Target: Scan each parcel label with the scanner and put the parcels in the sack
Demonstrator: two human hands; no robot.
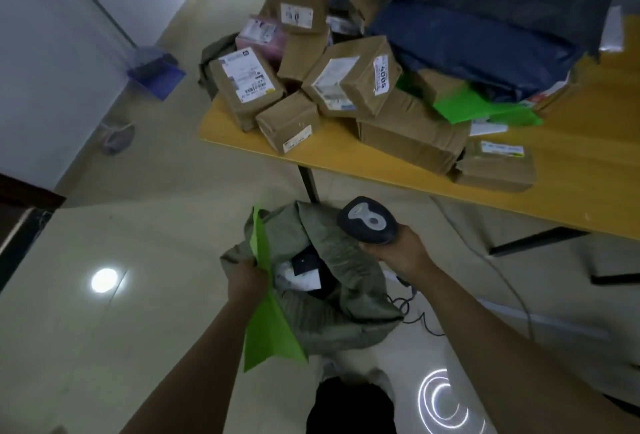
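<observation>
Green mailer (268, 315) gripped in my left hand (247, 281) right at the sack (349, 298) mouth, I'd guess so it drops straight in; right hand (398, 253) wraps the scanner (367, 220), handy for the parcels (353, 87) on the table (571, 198).

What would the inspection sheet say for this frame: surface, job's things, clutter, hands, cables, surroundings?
Surface: yellow table, heavily loaded.
Job's things: brown boxes and dark blue bags on the table; grey-green sack open, partly filled.
Clutter: nothing seen.
Hands: left hand grips a green mailer at the sack's mouth; right hand holds the scanner.
Cables: dark cable coiled on the floor beside the sack.
Surroundings: glossy floor, white wall, blue dustpan by it.
</observation>
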